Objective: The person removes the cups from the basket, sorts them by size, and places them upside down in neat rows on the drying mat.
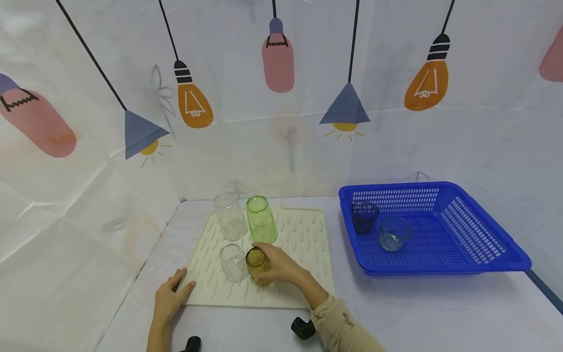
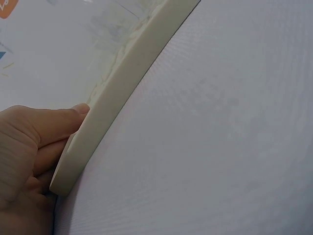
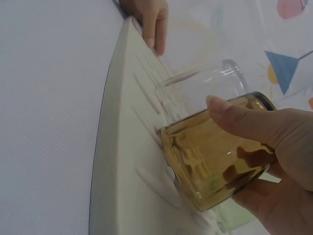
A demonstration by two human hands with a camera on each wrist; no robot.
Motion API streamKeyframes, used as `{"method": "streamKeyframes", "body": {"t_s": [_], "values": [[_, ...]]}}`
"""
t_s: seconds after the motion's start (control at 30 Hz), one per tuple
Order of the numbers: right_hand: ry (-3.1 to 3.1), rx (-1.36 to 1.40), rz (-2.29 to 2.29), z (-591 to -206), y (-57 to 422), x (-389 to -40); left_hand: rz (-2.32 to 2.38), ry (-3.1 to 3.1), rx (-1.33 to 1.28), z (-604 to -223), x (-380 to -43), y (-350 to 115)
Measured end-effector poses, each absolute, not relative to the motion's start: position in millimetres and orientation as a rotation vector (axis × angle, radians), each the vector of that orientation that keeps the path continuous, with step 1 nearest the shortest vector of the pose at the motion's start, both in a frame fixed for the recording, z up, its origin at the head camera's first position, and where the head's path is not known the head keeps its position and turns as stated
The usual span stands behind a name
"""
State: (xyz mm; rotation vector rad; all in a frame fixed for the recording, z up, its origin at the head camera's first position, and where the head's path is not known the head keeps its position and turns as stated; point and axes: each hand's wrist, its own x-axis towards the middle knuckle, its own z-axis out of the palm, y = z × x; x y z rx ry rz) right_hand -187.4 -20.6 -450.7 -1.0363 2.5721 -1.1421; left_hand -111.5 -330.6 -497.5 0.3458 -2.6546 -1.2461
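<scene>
My right hand (image 1: 281, 264) grips an amber glass (image 1: 257, 266) at the front of a cream drying mat with raised ridges (image 1: 303, 244). In the right wrist view the thumb lies along the near side of the amber glass (image 3: 215, 156), with its base at the ridges. Just left of it stands a short clear glass (image 1: 234, 264). Behind these are a tall clear glass (image 1: 230, 217) and a green glass (image 1: 262, 220). At the mat's front left corner is my left hand (image 1: 169, 298), fingers spread; its thumb (image 2: 63, 120) touches the mat's edge.
A blue plastic basket (image 1: 444, 266) sits to the right of the mat, holding a dark glass (image 1: 364, 217) and a clear glass (image 1: 395, 234). White sheeting printed with lamps (image 1: 308, 151) rises behind the table. Small black objects (image 1: 303, 328) are near the wrists.
</scene>
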Motion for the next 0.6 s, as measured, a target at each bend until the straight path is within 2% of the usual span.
{"method": "streamKeyframes", "body": {"t_s": [0.33, 0.6], "values": [[2.627, -0.936, -1.125, -452.5, -6.4, -182.4, -1.252, -2.652, 0.345, -500.0, -112.7, -329.5], [2.628, -0.915, -1.212, -436.5, 21.4, -170.0, -1.221, -2.650, 0.329, -497.6, -111.0, -329.9]]}}
